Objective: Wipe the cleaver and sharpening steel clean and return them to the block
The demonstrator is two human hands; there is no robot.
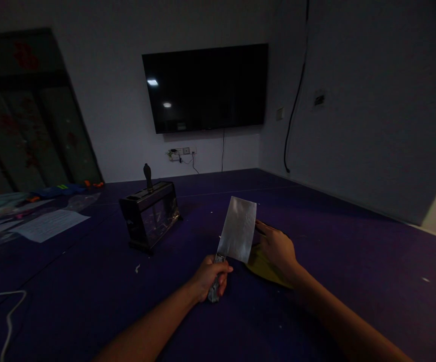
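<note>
My left hand (210, 276) is closed round the handle of a steel cleaver (238, 229), whose broad blade stands upright above the purple surface. My right hand (276, 246) is just right of the blade, fingers closed on a yellow cloth (265, 266) that hangs below the hand and touches the blade's right side. A dark knife block (150, 213) with a clear front stands to the left, with one dark handle (148, 177) sticking up from its top.
The purple table (353, 261) runs to the walls. Papers (50, 223) and small coloured items (63, 189) lie at the far left. A white cable (8, 317) lies at the near left edge. A black screen (206, 88) hangs on the back wall.
</note>
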